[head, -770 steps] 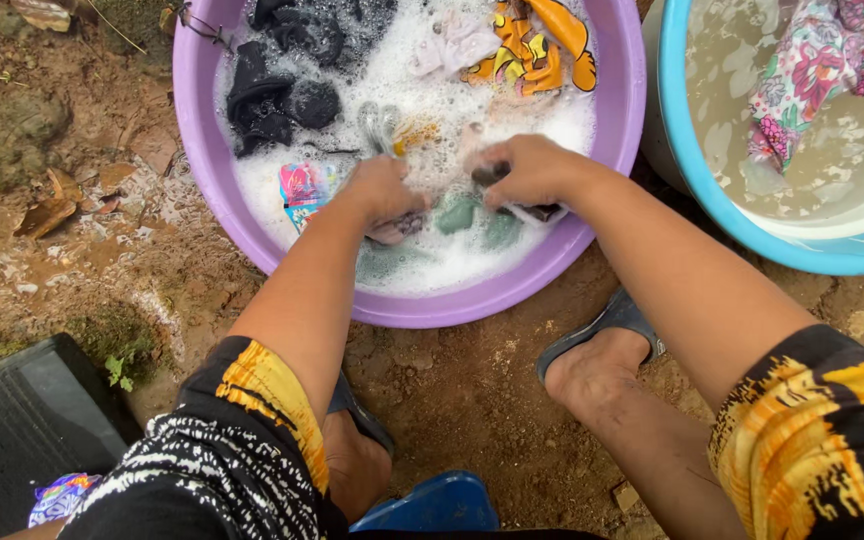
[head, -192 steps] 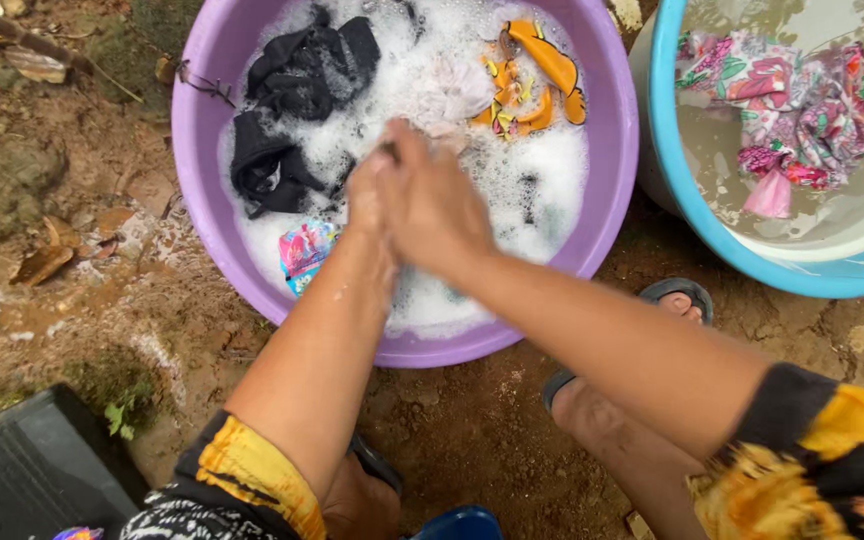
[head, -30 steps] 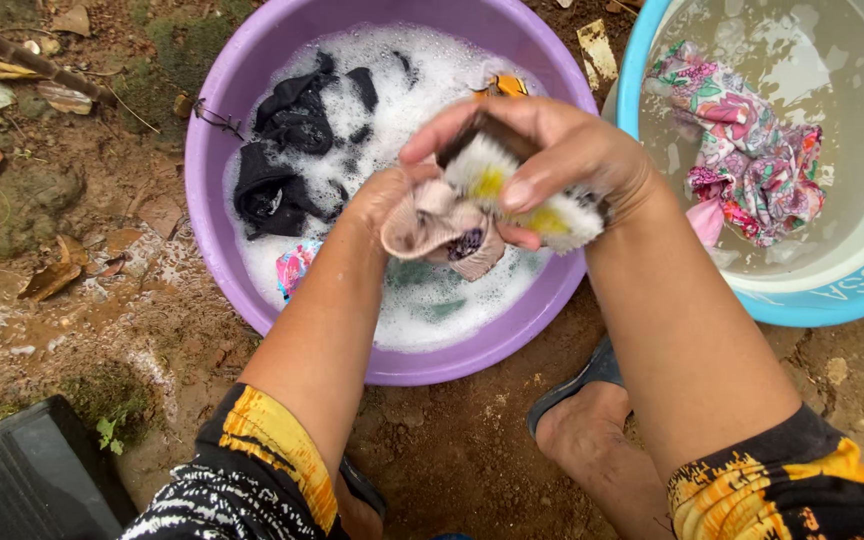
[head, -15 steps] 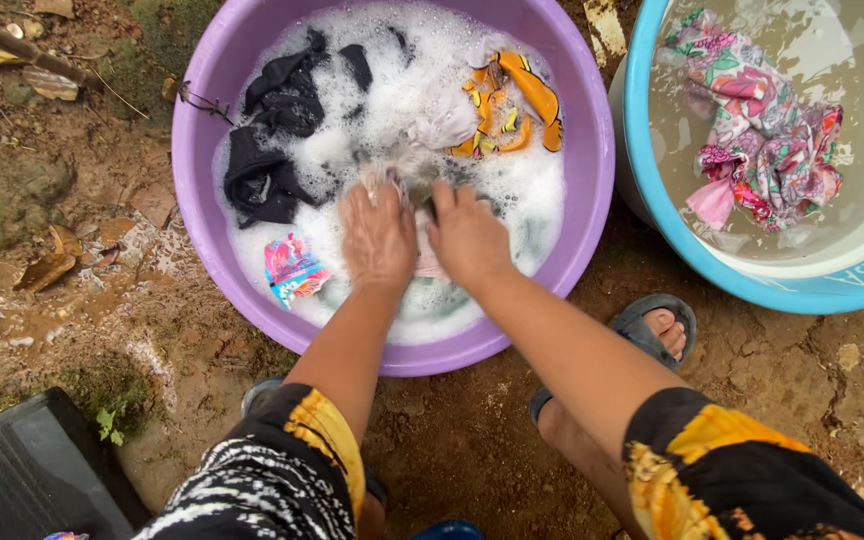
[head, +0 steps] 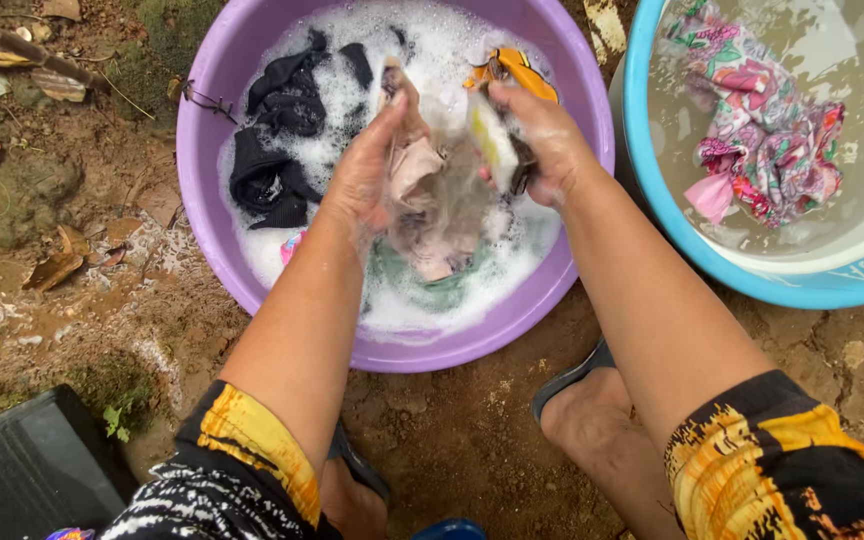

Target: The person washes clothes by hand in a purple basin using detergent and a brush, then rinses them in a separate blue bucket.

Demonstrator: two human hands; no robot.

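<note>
The left hand (head: 372, 175) and right hand (head: 542, 135) each closed around a wet beige garment (head: 437, 200), held just above the suds in the purple basin (head: 252, 60). Dark clothes (head: 272, 150) beside the left grip remained unwashed; a floral cloth (head: 762, 140) soaked in the blue basin (head: 672, 230).

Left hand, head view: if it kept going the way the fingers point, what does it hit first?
The left hand points up-frame and grips a pale wet cloth. Past the fingertips, probably the suds, then the far wall of the purple basin. Depth is unclear; the black clothes lie off to its left.
</note>
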